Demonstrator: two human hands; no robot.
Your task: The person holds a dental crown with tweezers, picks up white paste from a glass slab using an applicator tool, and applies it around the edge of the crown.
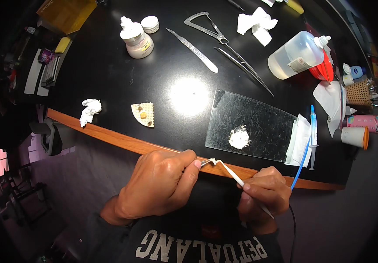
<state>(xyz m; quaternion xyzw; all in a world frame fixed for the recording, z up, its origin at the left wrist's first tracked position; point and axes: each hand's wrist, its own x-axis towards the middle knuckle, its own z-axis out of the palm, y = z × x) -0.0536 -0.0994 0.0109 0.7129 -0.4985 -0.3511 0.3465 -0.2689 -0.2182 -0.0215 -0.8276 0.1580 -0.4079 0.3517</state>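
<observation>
Box (66, 15) at top left reads "ANYCUBIC", at an angle. Shirt (202, 245) has big white letters, looks like "PETUALANG", partly lost in folds. Clear bottle (292, 57) has a small label with a red mark, text too small to read. White bottle (139, 46) has a label with yellow on it, not readable. Scalpel (197, 53) has lettering on the handle, unclear.

Both hands are closed on tools. Left hand (160, 179) pinches a thin metal tool (205, 162), mostly hidden by the fingers, exact type unclear. Right hand (265, 190) grips a slim white tool (232, 174) with a bent tip. Small white piece (213, 161) sits between the two tips at the front edge of the desk (88, 70); where tip ends and piece starts is hard to tell.

Glass plate (259, 114), scratched, carries a white lump (239, 138); folded tissue (298, 142) lies at its right end. Syringe (313, 131) just beside, a blue tube (301, 164) crossing near it, lower end cut off behind the right hand.
</observation>
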